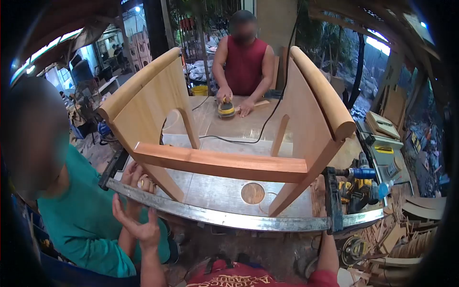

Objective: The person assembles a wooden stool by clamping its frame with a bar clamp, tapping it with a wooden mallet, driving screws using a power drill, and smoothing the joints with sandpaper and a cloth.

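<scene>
A wooden chair frame has two curved-top side panels [153,91] [315,95], joined by a reddish wooden rail [220,162]. A long metal bar clamp [224,218] spans its near side, its black jaws at the outer ends of the rail. My left hand [141,228] is palm up just under the bar's left part, fingers spread; whether it touches the bar is unclear. My right forearm [329,256] reaches up to the clamp's right jaw [333,201], which hides the hand.
A co-worker in teal [86,210] stands at left, a hand [136,179] behind the bar. Across the table [220,189], a person in red [245,67] holds a yellow sander [226,110]. Drills [358,189] lie at right, above wood scraps [397,239]. A black cord [263,131] crosses the table.
</scene>
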Action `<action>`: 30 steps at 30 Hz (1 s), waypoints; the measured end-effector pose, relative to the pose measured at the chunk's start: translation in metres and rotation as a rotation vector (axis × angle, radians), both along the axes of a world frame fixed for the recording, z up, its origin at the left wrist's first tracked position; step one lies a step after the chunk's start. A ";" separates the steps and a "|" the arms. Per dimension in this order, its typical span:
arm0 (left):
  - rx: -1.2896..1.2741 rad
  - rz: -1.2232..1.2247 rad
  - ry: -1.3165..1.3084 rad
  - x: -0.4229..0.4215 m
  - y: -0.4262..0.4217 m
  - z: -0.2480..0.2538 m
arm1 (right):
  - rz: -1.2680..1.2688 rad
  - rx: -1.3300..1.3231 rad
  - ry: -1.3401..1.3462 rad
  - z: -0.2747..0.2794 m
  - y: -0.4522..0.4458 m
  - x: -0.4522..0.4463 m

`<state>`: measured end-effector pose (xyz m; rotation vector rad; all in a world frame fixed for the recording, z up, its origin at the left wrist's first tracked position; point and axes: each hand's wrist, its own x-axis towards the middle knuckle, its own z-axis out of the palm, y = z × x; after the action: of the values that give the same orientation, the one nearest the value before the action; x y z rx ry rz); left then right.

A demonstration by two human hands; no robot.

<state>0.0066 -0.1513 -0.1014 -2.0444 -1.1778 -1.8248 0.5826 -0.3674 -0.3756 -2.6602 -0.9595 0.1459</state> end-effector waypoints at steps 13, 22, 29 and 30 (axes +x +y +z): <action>0.244 -0.266 -0.374 -0.056 0.104 -0.058 | 0.058 0.575 0.394 -0.046 -0.110 -0.272; -0.007 -0.378 -0.524 -0.101 0.135 -0.051 | 0.652 0.736 0.459 0.061 0.103 -0.419; 0.170 -0.491 -0.379 -0.117 0.136 -0.001 | 0.789 0.978 0.360 0.108 0.177 -0.459; 0.262 -0.517 -0.259 -0.123 0.139 -0.013 | 0.791 0.998 0.335 0.105 0.175 -0.461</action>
<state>-0.1168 -0.0120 -0.1143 -2.1352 -0.4256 -2.3794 0.1220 -0.1921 -0.2702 -1.2395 -1.4113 0.2011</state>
